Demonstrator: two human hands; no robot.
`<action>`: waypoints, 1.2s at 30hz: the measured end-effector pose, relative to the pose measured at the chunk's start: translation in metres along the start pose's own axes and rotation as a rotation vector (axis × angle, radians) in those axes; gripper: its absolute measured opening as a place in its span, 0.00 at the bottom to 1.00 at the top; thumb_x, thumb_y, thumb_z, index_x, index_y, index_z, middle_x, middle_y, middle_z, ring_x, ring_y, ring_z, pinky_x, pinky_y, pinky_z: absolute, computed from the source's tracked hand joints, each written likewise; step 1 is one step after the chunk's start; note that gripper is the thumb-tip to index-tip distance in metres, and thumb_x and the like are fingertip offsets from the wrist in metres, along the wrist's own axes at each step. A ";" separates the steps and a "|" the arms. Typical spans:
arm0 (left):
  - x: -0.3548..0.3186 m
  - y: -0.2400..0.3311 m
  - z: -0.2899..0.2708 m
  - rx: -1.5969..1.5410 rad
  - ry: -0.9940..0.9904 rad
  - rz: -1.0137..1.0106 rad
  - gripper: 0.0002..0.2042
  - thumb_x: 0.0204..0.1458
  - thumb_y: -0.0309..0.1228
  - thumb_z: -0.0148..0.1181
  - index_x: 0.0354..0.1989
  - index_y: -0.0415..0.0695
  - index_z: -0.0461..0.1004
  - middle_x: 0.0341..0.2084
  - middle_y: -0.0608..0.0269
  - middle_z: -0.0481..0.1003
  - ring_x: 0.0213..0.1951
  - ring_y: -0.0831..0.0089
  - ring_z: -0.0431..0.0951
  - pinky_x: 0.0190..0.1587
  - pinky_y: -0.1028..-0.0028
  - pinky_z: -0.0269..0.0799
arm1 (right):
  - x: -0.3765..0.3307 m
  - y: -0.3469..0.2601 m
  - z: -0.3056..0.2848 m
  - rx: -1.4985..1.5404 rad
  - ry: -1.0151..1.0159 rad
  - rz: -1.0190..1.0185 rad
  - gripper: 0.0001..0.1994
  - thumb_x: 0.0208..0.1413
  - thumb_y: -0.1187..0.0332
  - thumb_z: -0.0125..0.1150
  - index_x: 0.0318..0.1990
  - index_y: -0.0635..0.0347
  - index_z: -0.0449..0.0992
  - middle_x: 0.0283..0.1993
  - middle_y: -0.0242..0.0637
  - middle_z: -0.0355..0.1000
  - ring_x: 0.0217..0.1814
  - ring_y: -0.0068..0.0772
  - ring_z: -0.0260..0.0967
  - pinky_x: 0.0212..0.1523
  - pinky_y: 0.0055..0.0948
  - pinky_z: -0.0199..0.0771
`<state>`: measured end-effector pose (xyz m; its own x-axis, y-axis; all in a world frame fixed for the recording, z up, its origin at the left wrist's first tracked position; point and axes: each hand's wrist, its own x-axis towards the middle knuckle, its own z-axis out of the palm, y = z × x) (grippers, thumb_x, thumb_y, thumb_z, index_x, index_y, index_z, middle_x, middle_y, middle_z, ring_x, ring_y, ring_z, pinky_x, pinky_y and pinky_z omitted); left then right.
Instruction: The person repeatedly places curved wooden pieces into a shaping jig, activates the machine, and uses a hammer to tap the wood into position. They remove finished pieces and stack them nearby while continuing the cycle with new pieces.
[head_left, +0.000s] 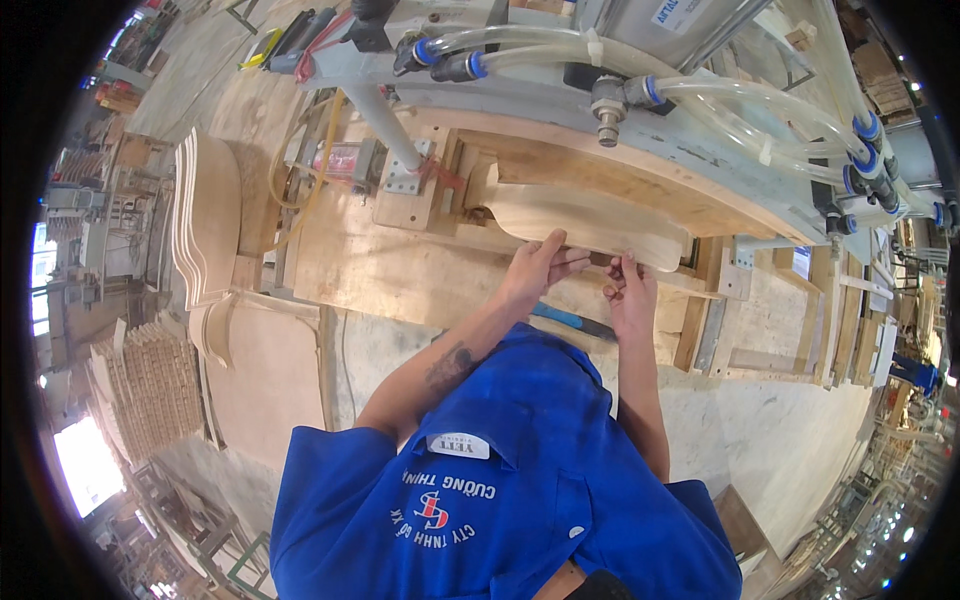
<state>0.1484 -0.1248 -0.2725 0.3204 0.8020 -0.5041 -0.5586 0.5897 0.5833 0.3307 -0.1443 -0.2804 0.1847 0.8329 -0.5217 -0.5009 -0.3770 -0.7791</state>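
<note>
A pale, curved wooden panel (590,222) lies in the wooden form of the press, its wavy near edge toward me. My left hand (540,272) is closed on this near edge, thumb on top and fingers below it. Farther right along the same edge, my right hand (631,292) pinches with thumb and forefinger, its other fingers curled. The panel's far side is partly hidden under a wooden block (590,178) of the press. A tool handle (572,321), blue and black, lies by the bench's near edge, between my forearms.
Clear hoses (760,95) with blue fittings run along the grey press frame (720,135) above the panel. A small pneumatic cylinder (348,163) sits at the left. Stacked curved wooden panels (212,210) stand farther left, near flat sheets (262,365). Timber rails (780,310) extend right.
</note>
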 end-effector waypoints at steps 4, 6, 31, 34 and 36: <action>-0.013 0.031 -0.009 0.723 -0.015 -0.119 0.23 0.63 0.45 0.47 0.40 0.32 0.75 0.27 0.54 0.80 0.34 0.68 0.82 0.36 0.73 0.75 | -0.002 -0.001 0.005 -0.056 0.055 0.015 0.14 0.58 0.56 0.64 0.42 0.53 0.70 0.35 0.27 0.72 0.36 0.21 0.69 0.27 0.22 0.63; -0.044 0.071 0.007 0.918 0.131 0.102 0.20 0.62 0.43 0.48 0.34 0.36 0.77 0.21 0.54 0.79 0.28 0.72 0.82 0.30 0.71 0.75 | -0.002 -0.003 0.007 -0.069 0.070 0.016 0.14 0.58 0.55 0.63 0.42 0.53 0.71 0.35 0.26 0.72 0.36 0.20 0.70 0.27 0.21 0.62; -0.068 0.333 0.093 1.506 0.630 1.623 0.19 0.63 0.41 0.42 0.30 0.41 0.75 0.24 0.49 0.76 0.32 0.47 0.76 0.36 0.56 0.69 | -0.001 -0.001 0.008 -0.018 0.024 -0.013 0.09 0.60 0.58 0.62 0.37 0.50 0.72 0.33 0.23 0.71 0.34 0.16 0.69 0.21 0.16 0.61; -0.064 0.335 0.094 1.510 0.611 1.657 0.19 0.63 0.41 0.42 0.30 0.41 0.75 0.24 0.49 0.76 0.32 0.47 0.76 0.37 0.56 0.69 | 0.001 0.003 0.004 0.003 0.042 -0.040 0.12 0.58 0.56 0.64 0.37 0.52 0.71 0.33 0.24 0.71 0.34 0.18 0.69 0.22 0.18 0.61; -0.068 0.335 0.094 1.536 0.626 1.676 0.19 0.63 0.41 0.42 0.30 0.41 0.75 0.25 0.48 0.76 0.32 0.47 0.76 0.37 0.55 0.69 | 0.001 0.003 0.003 0.009 0.047 -0.052 0.13 0.57 0.55 0.65 0.37 0.53 0.71 0.33 0.25 0.70 0.33 0.19 0.69 0.22 0.19 0.60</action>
<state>0.0112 0.0273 0.0169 0.0221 0.5403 0.8412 0.8608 -0.4382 0.2588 0.3262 -0.1437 -0.2823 0.2501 0.8311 -0.4967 -0.4974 -0.3299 -0.8024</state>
